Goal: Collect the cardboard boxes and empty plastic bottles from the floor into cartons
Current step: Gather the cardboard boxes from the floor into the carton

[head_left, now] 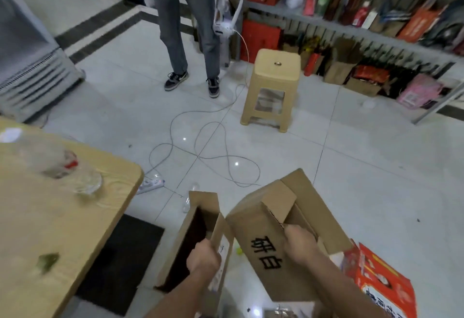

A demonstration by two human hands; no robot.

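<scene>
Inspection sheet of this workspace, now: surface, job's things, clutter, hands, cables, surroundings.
Surface: pale tiled floor; wooden table at left.
Job's things: narrow box, open, and lettered box, both held up; clear bottle, blurred, on the table; red carton at lower right.
Clutter: stool; dark mat beside the table.
Hands: left hand grips the narrow box's edge; right hand grips the lettered box's flap.
Cables: grey cable looped over the floor; power strip by the table.
Surroundings: shelves of bags; a person standing; cabinet at left.
</scene>
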